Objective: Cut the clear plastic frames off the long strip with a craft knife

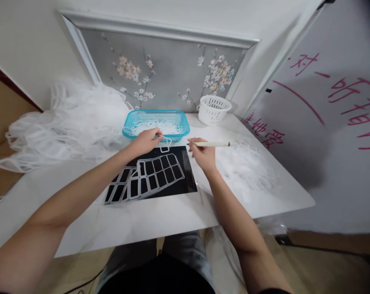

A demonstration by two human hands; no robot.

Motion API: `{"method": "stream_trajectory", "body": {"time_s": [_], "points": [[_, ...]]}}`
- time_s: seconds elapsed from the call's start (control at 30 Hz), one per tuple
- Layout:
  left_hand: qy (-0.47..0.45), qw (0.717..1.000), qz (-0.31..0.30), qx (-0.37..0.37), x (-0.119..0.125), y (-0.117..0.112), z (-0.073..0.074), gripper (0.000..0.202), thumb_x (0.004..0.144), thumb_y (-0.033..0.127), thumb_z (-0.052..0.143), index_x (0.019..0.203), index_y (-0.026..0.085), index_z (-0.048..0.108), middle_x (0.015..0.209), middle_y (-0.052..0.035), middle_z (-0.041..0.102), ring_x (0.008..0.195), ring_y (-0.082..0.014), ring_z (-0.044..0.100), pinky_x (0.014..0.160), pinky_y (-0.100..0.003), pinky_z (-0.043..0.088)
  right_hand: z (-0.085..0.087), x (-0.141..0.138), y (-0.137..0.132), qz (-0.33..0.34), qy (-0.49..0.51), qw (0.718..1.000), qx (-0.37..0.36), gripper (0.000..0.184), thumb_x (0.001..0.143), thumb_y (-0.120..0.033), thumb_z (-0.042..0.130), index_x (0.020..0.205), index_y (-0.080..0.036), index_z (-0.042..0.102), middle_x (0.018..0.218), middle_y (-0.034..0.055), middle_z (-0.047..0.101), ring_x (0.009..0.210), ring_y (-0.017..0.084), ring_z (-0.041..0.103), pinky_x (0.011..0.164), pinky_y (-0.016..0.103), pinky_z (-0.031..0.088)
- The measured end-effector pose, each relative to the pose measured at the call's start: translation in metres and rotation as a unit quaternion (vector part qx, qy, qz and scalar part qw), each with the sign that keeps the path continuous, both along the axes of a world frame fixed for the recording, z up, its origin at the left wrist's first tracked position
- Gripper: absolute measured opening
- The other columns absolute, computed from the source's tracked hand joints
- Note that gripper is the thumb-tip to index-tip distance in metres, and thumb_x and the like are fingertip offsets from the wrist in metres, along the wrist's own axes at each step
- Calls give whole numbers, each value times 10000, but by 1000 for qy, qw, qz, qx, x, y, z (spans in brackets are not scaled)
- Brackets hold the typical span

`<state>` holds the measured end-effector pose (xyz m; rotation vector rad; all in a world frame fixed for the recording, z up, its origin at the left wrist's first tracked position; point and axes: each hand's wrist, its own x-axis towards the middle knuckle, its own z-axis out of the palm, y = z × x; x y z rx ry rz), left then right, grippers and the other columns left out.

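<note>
My left hand [148,141] pinches a small white plastic frame [165,148] just in front of the blue basket. In my right hand [203,154] is a slim white pen-like tool [212,144], its dark tip pointing left toward the frame and its brownish end to the right. I cannot make out exactly what kind of tool it is. Below both hands lies a black sheet [189,179]. On it rest white grid frames [155,174] with rectangular openings, one overlapping another. The blue basket [156,138] holds many thin white plastic pieces [157,127].
A large heap of white frames [77,122] fills the table's left side. Scattered clear-white pieces [249,167] lie on the right. A white round basket [214,110] stands at the back, near a whiteboard [335,163] with red writing.
</note>
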<state>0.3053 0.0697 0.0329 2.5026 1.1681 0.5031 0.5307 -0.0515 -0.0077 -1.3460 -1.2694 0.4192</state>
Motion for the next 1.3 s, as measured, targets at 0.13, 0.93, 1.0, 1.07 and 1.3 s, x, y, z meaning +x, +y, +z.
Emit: {"method": "stream_trajectory", "body": {"time_s": [0.13, 0.93, 1.0, 1.07, 1.3], "points": [[-26, 999, 40, 24, -17, 23, 17, 217, 921, 333, 517, 1026, 182, 631, 993, -39, 696, 849, -182, 603, 801, -288, 433, -9, -8, 4, 27, -176, 980, -86, 334, 970, -374, 455, 1152, -265, 714, 853, 26, 751, 774, 182, 688, 755, 312, 514], [40, 986, 135, -89, -218, -41, -70, 413, 829, 616, 509, 762, 210, 483, 916, -52, 570, 922, -236, 556, 895, -388, 475, -50, -10, 21, -35, -174, 969, -172, 167, 778, -190, 541, 936, -230, 504, 684, 1, 618, 507, 173, 554, 539, 317, 455], [-19, 976, 141, -165, -210, -38, -62, 447, 820, 660, 506, 793, 217, 448, 789, -7, 543, 714, -173, 540, 714, -328, 504, -51, 2, 22, -61, -173, 967, -178, 154, 766, -190, 562, 910, -224, 517, 700, 2, 622, 515, 161, 549, 562, 318, 464], [-53, 962, 150, -222, -201, -34, -57, 487, 808, 702, 507, 832, 221, 433, 753, 15, 539, 603, -134, 508, 588, -281, 477, -50, 13, 22, -84, -190, 962, -179, 145, 744, -193, 599, 872, -216, 535, 728, 10, 623, 595, 169, 566, 638, 331, 477], [23, 956, 201, -211, -202, -19, -53, 586, 698, 687, 667, 1008, 200, 565, 730, -18, 629, 583, -184, 574, 536, -271, 385, -30, 15, 15, -124, -209, 960, -139, 255, 836, -428, 650, 892, -191, 572, 902, 78, 620, 860, 229, 569, 825, 387, 440]]}}
